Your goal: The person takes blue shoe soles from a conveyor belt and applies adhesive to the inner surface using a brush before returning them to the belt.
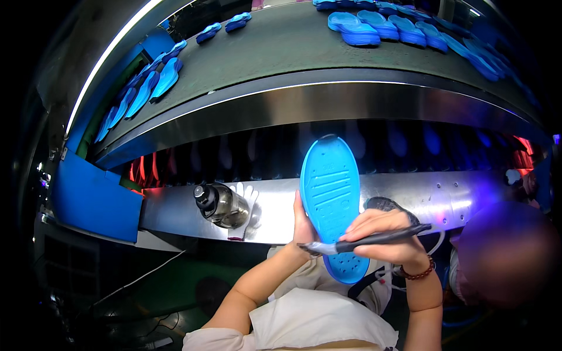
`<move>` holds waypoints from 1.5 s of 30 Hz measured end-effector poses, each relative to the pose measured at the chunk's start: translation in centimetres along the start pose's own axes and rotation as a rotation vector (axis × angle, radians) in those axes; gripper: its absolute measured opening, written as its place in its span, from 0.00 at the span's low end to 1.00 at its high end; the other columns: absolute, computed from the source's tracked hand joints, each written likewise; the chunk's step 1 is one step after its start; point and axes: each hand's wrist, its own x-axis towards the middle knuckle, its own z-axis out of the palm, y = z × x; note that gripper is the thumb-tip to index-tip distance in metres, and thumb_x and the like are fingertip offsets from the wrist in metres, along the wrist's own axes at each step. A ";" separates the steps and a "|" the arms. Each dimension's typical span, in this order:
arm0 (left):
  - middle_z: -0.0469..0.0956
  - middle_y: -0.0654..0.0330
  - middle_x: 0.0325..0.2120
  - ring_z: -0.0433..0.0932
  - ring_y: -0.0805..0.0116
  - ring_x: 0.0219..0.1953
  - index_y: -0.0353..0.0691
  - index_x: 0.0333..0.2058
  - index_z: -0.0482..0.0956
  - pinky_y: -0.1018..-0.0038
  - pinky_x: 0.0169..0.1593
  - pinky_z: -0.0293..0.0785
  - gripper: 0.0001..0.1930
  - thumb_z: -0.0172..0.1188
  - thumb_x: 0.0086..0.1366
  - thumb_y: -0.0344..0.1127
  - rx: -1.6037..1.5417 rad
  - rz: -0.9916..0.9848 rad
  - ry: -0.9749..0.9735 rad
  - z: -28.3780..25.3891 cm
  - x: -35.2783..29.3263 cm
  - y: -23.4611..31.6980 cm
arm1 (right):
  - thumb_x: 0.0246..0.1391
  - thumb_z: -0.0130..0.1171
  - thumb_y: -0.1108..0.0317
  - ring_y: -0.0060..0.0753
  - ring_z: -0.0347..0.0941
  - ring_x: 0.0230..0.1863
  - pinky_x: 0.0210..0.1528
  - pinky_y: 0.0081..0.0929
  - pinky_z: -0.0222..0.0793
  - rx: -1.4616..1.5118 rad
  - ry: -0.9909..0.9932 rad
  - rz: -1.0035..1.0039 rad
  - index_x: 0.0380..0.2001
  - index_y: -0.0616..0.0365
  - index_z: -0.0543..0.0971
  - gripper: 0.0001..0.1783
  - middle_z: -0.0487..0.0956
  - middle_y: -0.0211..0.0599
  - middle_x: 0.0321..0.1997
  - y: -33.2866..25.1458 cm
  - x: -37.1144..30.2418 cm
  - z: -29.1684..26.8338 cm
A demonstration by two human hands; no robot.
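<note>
A bright blue shoe sole [329, 175], with raised bars and small round marks on its face, stands lengthwise before me above the steel ledge. My left hand [302, 225] grips its left edge, the thumb side showing and the other fingers hidden behind it. In my right hand [386, 234] is a brush [358, 242] with a black handle and a pale, flat bristle end. The brush lies across the lower part of the sole, bristles toward my left wrist. Whether the bristles touch the sole, I cannot tell.
On the steel ledge [281, 216] stand a clear bottle [229, 206] with a black cap, a white glove [250, 199] and a dark rounded object [383, 203]. Beyond, a green conveyor belt [269, 52] carries several blue soles [357, 29]. A blurred person [503, 251] is close at right.
</note>
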 end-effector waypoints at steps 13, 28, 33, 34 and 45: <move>0.74 0.42 0.35 0.75 0.51 0.36 0.34 0.49 0.65 0.58 0.41 0.73 0.54 0.17 0.48 0.81 0.136 0.362 -0.134 0.8 2.1 2.4 | 0.35 0.65 0.77 0.32 0.76 0.36 0.40 0.26 0.71 -0.368 0.136 -0.139 0.30 0.59 0.81 0.13 0.81 0.37 0.32 0.4 -0.2 -0.3; 0.74 0.42 0.36 0.76 0.49 0.38 0.35 0.51 0.64 0.55 0.45 0.73 0.54 0.18 0.47 0.81 -0.030 0.398 -0.077 1.8 1.6 4.5 | 0.38 0.65 0.77 0.34 0.76 0.39 0.42 0.28 0.71 0.033 0.201 0.025 0.32 0.64 0.80 0.13 0.80 0.40 0.34 1.6 -3.6 -1.2; 0.74 0.40 0.38 0.76 0.47 0.39 0.35 0.53 0.61 0.55 0.45 0.73 0.55 0.18 0.47 0.81 0.056 0.392 -0.195 1.5 1.8 5.2 | 0.38 0.63 0.81 0.36 0.75 0.41 0.47 0.26 0.69 0.044 0.105 0.021 0.32 0.65 0.80 0.12 0.79 0.46 0.37 1.8 -3.4 -0.1; 0.73 0.41 0.40 0.75 0.47 0.40 0.35 0.54 0.60 0.54 0.46 0.72 0.54 0.19 0.48 0.81 0.051 0.373 -0.184 1.6 1.7 5.2 | 0.38 0.63 0.81 0.37 0.75 0.41 0.47 0.27 0.69 0.195 0.106 0.015 0.32 0.66 0.80 0.12 0.79 0.47 0.37 2.6 -3.8 -0.7; 0.66 0.47 0.53 0.69 0.55 0.52 0.34 0.59 0.54 0.61 0.55 0.65 0.34 0.41 0.62 0.54 0.061 0.107 -0.256 -0.8 0.9 1.8 | 0.42 0.61 0.81 0.24 0.77 0.30 0.36 0.19 0.74 0.176 0.228 0.406 0.38 0.67 0.78 0.15 0.80 0.45 0.35 -0.7 -3.1 1.7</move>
